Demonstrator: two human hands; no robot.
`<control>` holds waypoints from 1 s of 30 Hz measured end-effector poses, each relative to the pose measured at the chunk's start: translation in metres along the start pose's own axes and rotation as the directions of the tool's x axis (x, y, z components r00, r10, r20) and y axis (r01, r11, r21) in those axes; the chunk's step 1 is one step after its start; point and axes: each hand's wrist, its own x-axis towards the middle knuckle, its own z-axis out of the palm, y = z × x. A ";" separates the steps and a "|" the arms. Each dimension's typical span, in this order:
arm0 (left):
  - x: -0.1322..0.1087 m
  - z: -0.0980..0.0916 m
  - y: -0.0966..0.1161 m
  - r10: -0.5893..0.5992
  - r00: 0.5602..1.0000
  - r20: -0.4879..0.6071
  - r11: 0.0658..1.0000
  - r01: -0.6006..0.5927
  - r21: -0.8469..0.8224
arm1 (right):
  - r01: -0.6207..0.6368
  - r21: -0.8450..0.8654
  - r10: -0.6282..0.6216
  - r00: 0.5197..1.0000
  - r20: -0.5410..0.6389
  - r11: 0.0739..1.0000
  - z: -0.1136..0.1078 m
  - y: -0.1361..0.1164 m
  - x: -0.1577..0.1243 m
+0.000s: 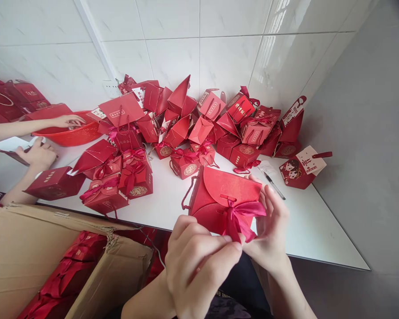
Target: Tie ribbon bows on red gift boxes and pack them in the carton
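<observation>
A red gift box (226,184) with rounded overlapping flaps and a twisted cord handle on its left side is held up over the table's front edge. My right hand (271,226) grips it from the right, fingers behind and thumb near the lower corner. A magenta ribbon (239,217) is threaded through the flap slots and tied in a bow. Closed in a pinch, my left hand (202,263) has its fingertips on the lower end of that ribbon. The far side of the box is hidden.
More red gift boxes (201,130) are heaped along the tiled wall. A pen (274,185) lies on the white table (326,235). At left, a co-worker's hands (41,153) are near a red basin (69,137). An open cardboard carton (23,239) holds ribboned boxes.
</observation>
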 end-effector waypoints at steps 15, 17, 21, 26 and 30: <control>0.002 -0.003 -0.004 0.044 0.999 0.026 0.999 -0.045 0.015 | 0.004 0.000 -0.004 1.000 0.005 1.000 0.000 0.000 0.000; 0.001 -0.003 -0.004 0.057 0.998 0.028 0.998 -0.057 0.013 | 0.006 0.012 -0.006 1.000 0.006 1.000 0.000 -0.001 0.000; 0.001 -0.004 -0.005 0.067 0.997 0.037 0.998 -0.067 0.012 | 0.009 0.019 -0.009 1.000 -0.003 1.000 0.000 -0.002 0.000; 0.001 -0.005 -0.004 0.049 0.999 0.024 0.999 -0.049 0.010 | 0.003 -0.003 -0.003 1.000 -0.002 1.000 -0.001 -0.002 0.000; 0.000 -0.004 -0.004 0.053 0.998 0.036 0.999 -0.052 -0.007 | -0.001 0.012 0.000 1.000 0.010 1.000 -0.001 -0.003 0.000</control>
